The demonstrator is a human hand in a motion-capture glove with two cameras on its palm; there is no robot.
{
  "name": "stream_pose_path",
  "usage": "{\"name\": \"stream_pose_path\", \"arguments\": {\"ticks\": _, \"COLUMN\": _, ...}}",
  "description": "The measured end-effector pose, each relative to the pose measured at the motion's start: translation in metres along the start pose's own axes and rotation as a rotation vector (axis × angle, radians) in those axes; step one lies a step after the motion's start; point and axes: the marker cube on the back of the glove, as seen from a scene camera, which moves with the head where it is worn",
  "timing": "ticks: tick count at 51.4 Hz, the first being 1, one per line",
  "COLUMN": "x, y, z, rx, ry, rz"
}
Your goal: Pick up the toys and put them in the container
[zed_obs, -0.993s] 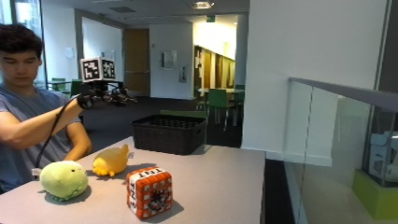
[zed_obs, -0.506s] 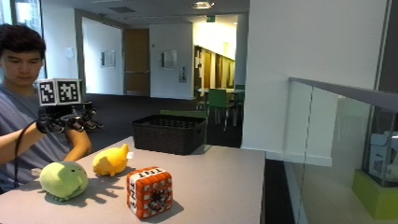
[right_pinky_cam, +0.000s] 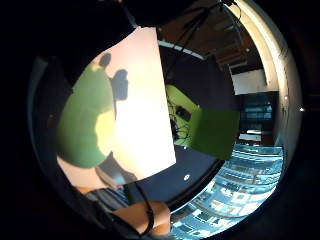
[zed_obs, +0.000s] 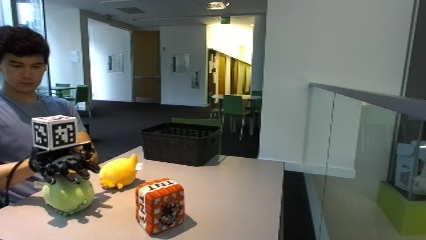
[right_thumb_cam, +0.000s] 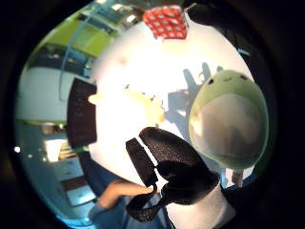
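Note:
Three toys lie on the grey table (zed_obs: 226,195): a green plush toy (zed_obs: 67,196) at the near left, a yellow plush toy (zed_obs: 119,173) behind it, and a red and white block toy (zed_obs: 160,205) in front. My gloved right hand (zed_obs: 63,163) hovers right over the green plush toy's top, fingers spread and pointing down, gripping nothing. The thumb side palm view shows the green plush toy (right_thumb_cam: 231,126) close by, with the glove's fingers (right_thumb_cam: 176,167) beside it, the yellow plush toy (right_thumb_cam: 143,107) and the block toy (right_thumb_cam: 165,22). In the little finger side view the green plush toy (right_pinky_cam: 87,125) lies on the table (right_pinky_cam: 145,90).
A black mesh basket (zed_obs: 181,143) stands at the table's far edge, behind the yellow toy; it also shows as the black basket (right_thumb_cam: 82,112) in the thumb side view. A glass partition (zed_obs: 359,150) runs along the right of the table.
My right hand has come down and to the left, from head height near the basket to just above the green plush toy. The toys have not moved.

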Motion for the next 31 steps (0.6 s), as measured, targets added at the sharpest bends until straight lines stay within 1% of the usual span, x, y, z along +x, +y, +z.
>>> {"name": "stream_pose_path", "arguments": {"ticks": 18, "x": 0.009, "y": 0.002, "z": 0.067, "rx": -0.089, "ry": -0.039, "rz": 0.009}}
{"name": "stream_pose_path", "arguments": {"ticks": 24, "x": 0.008, "y": 0.012, "z": 0.077, "rx": -0.027, "ry": -0.020, "rz": 0.021}}
{"name": "stream_pose_path", "arguments": {"ticks": 31, "x": 0.003, "y": 0.017, "z": 0.076, "rx": 0.093, "ry": -0.025, "rz": 0.028}}
